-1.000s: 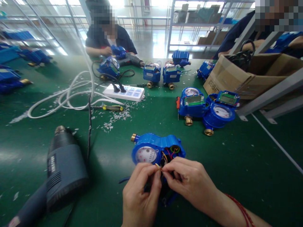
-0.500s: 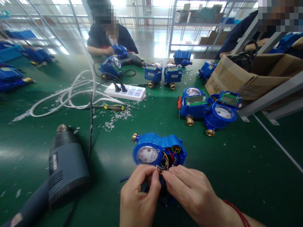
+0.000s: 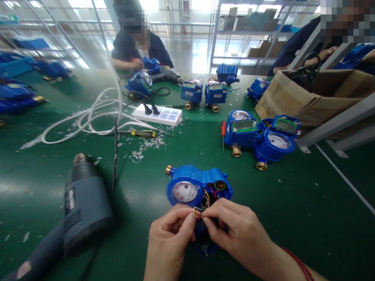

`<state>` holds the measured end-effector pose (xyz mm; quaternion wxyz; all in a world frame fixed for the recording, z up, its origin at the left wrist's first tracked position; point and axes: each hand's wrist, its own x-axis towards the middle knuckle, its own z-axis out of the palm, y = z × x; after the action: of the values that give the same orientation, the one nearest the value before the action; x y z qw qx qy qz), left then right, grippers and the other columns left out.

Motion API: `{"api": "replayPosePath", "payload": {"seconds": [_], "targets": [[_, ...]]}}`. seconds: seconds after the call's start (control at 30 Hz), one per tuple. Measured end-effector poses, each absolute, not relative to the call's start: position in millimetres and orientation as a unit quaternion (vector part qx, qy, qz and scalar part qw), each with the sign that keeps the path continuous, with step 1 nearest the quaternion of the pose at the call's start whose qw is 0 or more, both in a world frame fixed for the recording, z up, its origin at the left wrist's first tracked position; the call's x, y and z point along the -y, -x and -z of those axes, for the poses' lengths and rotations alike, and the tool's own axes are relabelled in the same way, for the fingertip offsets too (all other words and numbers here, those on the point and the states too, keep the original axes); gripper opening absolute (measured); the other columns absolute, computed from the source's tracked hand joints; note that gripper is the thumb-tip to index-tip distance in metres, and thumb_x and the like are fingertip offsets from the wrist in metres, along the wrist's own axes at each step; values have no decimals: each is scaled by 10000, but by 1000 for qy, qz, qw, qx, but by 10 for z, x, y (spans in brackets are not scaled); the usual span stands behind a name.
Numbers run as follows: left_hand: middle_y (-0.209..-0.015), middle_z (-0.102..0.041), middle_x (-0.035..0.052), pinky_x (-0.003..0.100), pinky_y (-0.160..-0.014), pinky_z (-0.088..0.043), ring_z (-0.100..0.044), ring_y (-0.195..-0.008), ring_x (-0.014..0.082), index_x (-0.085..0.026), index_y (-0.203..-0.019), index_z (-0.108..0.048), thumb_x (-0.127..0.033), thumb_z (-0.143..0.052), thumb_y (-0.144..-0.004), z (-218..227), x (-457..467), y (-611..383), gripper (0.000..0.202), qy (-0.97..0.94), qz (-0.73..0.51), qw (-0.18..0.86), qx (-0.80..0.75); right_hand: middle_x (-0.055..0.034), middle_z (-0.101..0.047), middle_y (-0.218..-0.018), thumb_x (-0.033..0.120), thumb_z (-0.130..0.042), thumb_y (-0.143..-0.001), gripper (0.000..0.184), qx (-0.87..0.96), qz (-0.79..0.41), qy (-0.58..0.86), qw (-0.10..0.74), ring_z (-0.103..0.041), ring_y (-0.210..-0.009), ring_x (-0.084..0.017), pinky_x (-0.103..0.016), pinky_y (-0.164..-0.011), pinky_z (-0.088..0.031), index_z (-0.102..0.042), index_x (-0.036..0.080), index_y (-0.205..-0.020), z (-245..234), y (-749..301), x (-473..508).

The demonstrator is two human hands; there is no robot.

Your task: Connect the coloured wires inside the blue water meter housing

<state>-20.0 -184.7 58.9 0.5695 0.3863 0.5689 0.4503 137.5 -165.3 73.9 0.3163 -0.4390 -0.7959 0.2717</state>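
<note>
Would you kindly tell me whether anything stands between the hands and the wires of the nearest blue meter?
Nothing visible does: the left hand and right hand both pinch the wires directly. The heat gun lies off to the left.

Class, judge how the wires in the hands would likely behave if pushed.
Probably floppy: the wires curve in a small loop between the fingers. Being so thin, they should be light, and may break if forced.

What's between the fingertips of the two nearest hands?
Thin coloured wires, bridging the left hand and the right hand; the head view shows it.
</note>
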Motion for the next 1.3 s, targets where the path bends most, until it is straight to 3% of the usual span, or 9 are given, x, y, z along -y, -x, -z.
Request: {"api": "replayPosePath", "payload": {"seconds": [0.17,0.3,0.5,0.67,0.8,1.03,1.3], "targets": [[-763,-666,-16,152,-696,-490,-631,-714,98,-190,-742,-648,-113,-595,-750,-681,1889,183,94,-611,-468,338,-542,-4,-655,-767,184,-590,-822,108,759,-338,449,328,-611,-667,-89,-168,-625,-469,-663,187,-902,-817,-1374,1646],[-797,-664,-10,138,-709,-504,-638,-724,88,-181,-811,-634,-80,-581,-756,-646,1899,169,127,-669,-463,250,-526,-19,-654,-789,130,-564,-834,169,767,-319,432,353,-619,-690,-92,-168,-646,-484,-656,184,-966,-790,-1359,1674],[-791,-647,5,146,-714,-504,-629,-730,91,-167,-829,-615,-77,-565,-771,-616,1909,150,118,-694,-448,213,-522,-28,-673,-763,121,-546,-848,155,813,-211,410,357,-627,-659,-118,-208,-653,-504,-646,154,-962,-770,-1358,1696],[-751,-609,-5,139,-678,-484,-601,-693,73,-163,-805,-589,-81,-554,-787,-595,1949,116,91,-690,-423,235,-539,-26,-658,-709,115,-513,-861,136,828,-143,420,343,-616,-619,-134,-239,-578,-476,-642,158,-848,-774,-1347,1719],[-776,-607,-8,138,-696,-475,-600,-720,73,-175,-827,-587,-79,-554,-787,-581,1955,108,109,-690,-428,226,-538,-17,-641,-696,107,-516,-855,125,824,-162,426,338,-600,-605,-125,-233,-573,-471,-625,160,-828,-761,-1354,1701],[-806,-633,-3,142,-744,-478,-619,-747,86,-181,-838,-601,-73,-555,-778,-604,1903,129,132,-686,-450,219,-528,-19,-656,-805,150,-548,-858,138,799,-272,426,326,-620,-694,-119,-212,-654,-509,-633,185,-961,-808,-1426,1654],[-872,-652,41,171,-762,-507,-633,-788,114,-162,-922,-611,-43,-557,-756,-581,1910,171,212,-733,-444,159,-490,-16,-665,-847,140,-525,-871,161,808,-268,403,336,-625,-741,-112,-203,-702,-512,-617,185,-995,-824,-1447,1666]]}}
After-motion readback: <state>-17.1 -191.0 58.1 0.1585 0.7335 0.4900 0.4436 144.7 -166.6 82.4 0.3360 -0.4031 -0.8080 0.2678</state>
